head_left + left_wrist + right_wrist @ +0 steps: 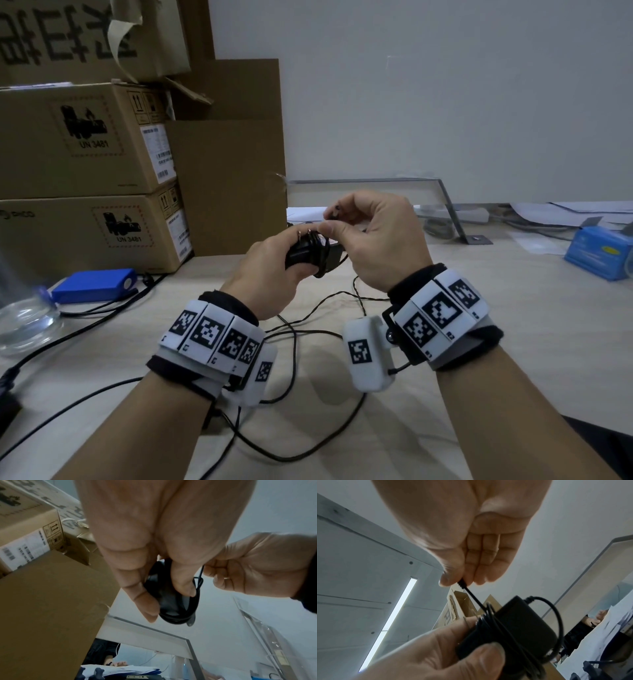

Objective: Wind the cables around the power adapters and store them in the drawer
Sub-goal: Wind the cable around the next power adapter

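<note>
My left hand (274,260) grips a black power adapter (301,255) above the desk, prongs pointing up. Its thin black cable (498,626) is wrapped in several turns around the adapter body (522,627). My right hand (370,236) pinches the cable's plug end (462,584) between thumb and forefinger, just above the adapter. In the left wrist view the left fingers (147,601) curl round the wrapped adapter (173,601), with the right hand (248,568) beside it holding the cable. No drawer is in view.
Loose black cables (294,356) trail over the light wooden desk (513,342) below my wrists. Stacked cardboard boxes (85,171) stand at the left, with a blue flat box (92,284) and a clear glass (24,318) before them. A blue carton (596,253) lies far right.
</note>
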